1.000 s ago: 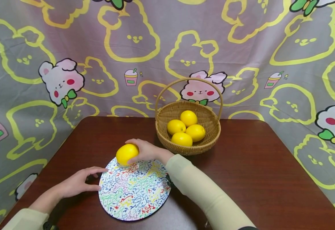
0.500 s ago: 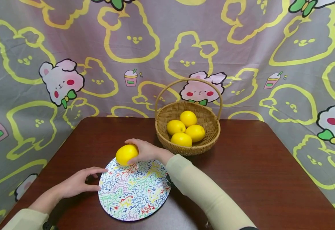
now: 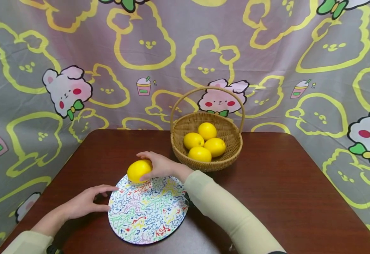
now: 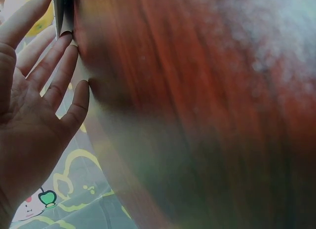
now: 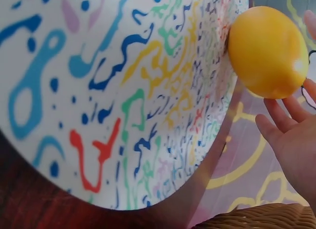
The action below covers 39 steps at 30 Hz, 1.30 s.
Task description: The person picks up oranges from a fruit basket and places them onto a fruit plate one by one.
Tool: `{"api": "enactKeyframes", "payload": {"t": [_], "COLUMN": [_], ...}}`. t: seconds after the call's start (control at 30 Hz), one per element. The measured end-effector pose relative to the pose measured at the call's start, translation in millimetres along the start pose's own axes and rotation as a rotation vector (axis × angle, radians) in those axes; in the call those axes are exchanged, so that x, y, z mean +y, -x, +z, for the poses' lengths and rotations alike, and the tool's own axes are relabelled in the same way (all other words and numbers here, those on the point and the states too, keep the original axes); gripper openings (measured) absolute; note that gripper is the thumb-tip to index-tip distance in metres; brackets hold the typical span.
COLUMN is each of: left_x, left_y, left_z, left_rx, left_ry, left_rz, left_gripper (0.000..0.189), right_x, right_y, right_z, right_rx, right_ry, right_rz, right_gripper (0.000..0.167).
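Note:
In the head view, a yellow lemon (image 3: 139,171) sits at the far left part of a round board (image 3: 150,211) covered in multicoloured squiggles. My right hand (image 3: 161,165) holds this lemon from its right side, thumb in front and fingers behind. The right wrist view shows the lemon (image 5: 268,52) against the patterned surface (image 5: 108,91), with fingertips of the hand (image 5: 296,140) on it. My left hand (image 3: 84,203) lies at the board's left edge, fingers and thumb spread apart, holding nothing. Its fingers reach the rim in the left wrist view, where the palm (image 4: 29,105) shows.
A wicker basket (image 3: 234,155) with a tall handle stands behind the board to the right, several lemons (image 3: 200,154) inside. All rests on a dark brown table (image 3: 283,183). A patterned curtain (image 3: 159,46) hangs close behind the table.

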<state>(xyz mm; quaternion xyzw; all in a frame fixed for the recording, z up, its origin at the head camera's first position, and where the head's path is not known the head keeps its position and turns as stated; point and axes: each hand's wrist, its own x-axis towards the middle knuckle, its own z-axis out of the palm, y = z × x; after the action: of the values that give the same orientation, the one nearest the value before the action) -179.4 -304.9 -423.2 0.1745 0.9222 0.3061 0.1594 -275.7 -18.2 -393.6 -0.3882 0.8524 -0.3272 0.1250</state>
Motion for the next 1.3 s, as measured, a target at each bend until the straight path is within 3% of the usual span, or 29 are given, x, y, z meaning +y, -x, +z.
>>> {"api": "enactKeyframes", "payload": {"t": [0.77,1.3], "left_x": [-1.6,-1.6], "left_y": [0.8,0.6], "left_z": [-1.3,-1.7], "left_rx": [-0.011,-0.016], "left_ry": [-0.002,0.002], "left_rz": [0.023,0.024], "left_gripper": [0.064,0.065], "right_x": [-33.1,-46.7], "right_y": [16.6,45.2], "right_z": [-21.5,-61.8], "right_rx": [0.009,-0.047], "right_ry": [0.046,0.064], "right_rz": [-0.128,-0.176], "right_gripper": [0.084,0.084]}}
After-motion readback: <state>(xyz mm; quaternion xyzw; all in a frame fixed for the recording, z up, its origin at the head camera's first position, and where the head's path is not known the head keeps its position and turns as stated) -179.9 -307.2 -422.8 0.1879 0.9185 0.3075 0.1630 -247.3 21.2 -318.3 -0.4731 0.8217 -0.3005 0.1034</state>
